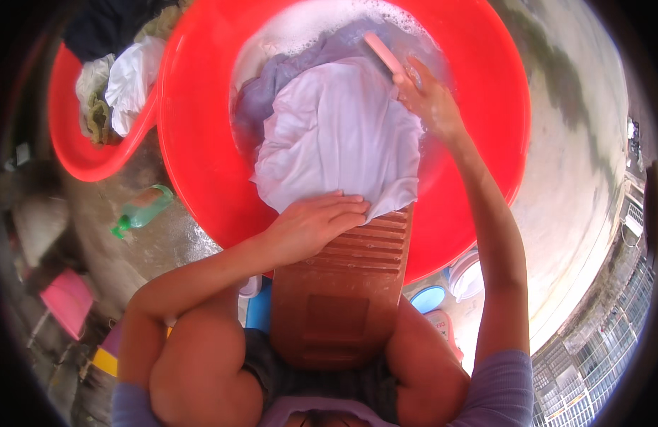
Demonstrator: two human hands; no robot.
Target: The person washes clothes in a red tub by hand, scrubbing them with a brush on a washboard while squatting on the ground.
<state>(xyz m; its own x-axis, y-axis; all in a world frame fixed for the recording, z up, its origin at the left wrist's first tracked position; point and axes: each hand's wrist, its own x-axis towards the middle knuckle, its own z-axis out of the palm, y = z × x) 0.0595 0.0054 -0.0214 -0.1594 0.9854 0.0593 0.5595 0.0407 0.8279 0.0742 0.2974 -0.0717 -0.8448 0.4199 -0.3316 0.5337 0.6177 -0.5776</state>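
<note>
A brown ridged washboard [339, 299] leans from between my thighs into a large red plastic basin [200, 133]. Wet pale lavender cloth [339, 128] lies spread over its upper part. My left hand [323, 224] rests flat on the cloth's lower edge, above the bare ridges. At the cloth's upper right, my right hand [427, 101] grips a pink-backed scrubbing brush [385, 53] by one end; its bristles are hard to make out. Behind the cloth, darker purple-grey fabric [281, 80] sits in soapy water with white foam [307, 26].
A smaller red basin [88, 165] at the upper left holds white [134, 80], olive and dark clothes. A green pump bottle [144, 208] lies on the wet concrete floor. Beyond my right forearm are a blue lid [427, 299] and a whitish tub [465, 275].
</note>
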